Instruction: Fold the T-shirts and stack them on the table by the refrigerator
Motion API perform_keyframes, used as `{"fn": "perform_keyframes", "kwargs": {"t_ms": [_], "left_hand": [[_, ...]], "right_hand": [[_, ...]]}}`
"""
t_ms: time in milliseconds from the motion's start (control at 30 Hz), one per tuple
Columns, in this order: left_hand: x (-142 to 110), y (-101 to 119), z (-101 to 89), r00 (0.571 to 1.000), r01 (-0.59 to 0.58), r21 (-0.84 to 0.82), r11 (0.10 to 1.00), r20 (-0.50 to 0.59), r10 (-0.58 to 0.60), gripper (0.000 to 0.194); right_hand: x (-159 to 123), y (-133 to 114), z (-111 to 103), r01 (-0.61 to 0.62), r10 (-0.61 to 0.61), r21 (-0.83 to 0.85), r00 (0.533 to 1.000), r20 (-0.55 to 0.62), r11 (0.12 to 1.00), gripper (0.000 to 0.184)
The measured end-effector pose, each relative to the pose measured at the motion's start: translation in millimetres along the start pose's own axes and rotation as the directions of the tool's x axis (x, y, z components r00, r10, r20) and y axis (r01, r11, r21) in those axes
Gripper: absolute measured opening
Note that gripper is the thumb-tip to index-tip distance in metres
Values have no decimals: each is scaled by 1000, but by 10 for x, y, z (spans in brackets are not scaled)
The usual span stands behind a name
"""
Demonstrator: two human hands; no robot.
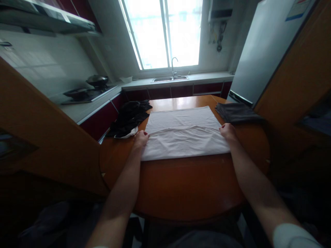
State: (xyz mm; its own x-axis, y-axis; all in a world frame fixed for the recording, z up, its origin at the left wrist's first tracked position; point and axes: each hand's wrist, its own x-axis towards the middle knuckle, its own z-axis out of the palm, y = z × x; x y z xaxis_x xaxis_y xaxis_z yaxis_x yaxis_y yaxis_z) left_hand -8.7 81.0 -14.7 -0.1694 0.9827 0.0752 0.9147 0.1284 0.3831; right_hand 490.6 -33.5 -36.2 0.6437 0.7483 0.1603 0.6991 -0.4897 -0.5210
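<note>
A white cloth [186, 141], perhaps a garment, lies spread on the wooden table [191, 189]. Its near part is folded over, and the folded edge runs across the middle with small wrinkles below it. My left hand [141, 137] pinches the left end of that edge. At the right end, my right hand [228, 131] grips the same edge between thumb and fingers. Both forearms reach in from the bottom of the view. Whether the cloth is a shirt or something else cannot be made out.
Rumpled black clothes [130, 117] lie at the table's left side, with a bit of white under them. A folded dark grey cloth [236, 113] rests at the right. Beyond the table are a counter with a sink [170, 79], a stove [90, 94] with pans, and a fridge [266, 48].
</note>
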Motion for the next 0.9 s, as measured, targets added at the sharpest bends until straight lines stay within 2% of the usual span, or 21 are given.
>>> {"fn": "perform_keyframes", "kwargs": {"t_ms": [100,367,500,567,633,700,800,833,900], "left_hand": [[-14,4,-8,1000,27,-21,999,-14,-27,20],[-103,25,-57,998,56,-30,998,-18,-57,17],[-145,63,-84,999,41,-10,999,-34,-41,19],[-198,145,-87,997,20,14,1000,-78,-19,27],[-290,293,-58,988,-76,41,996,-135,81,34],[-423,493,19,948,-277,54,959,-148,282,38],[-646,787,195,813,-577,51,815,-51,579,42],[-710,858,254,781,-623,60,780,1,624,45],[-805,943,345,759,-650,91,754,118,640,51]], "right_hand": [[0,-27,-14,2,-2,-21,1000,-20,1000,18],[-20,-100,-26,67,-68,-11,984,-164,998,22],[-35,-86,-20,21,-21,3,997,-73,1000,17],[-57,-98,-34,-2,1,-22,998,-67,1000,19],[-106,-165,-49,17,-23,-50,991,-131,999,25],[-207,-309,-41,88,-99,-69,979,-176,994,31],[-483,-631,56,293,-297,-62,951,-82,954,38],[-599,-743,108,367,-369,-51,929,-23,929,41],[-825,-936,223,500,-491,-51,862,127,864,46]]}}
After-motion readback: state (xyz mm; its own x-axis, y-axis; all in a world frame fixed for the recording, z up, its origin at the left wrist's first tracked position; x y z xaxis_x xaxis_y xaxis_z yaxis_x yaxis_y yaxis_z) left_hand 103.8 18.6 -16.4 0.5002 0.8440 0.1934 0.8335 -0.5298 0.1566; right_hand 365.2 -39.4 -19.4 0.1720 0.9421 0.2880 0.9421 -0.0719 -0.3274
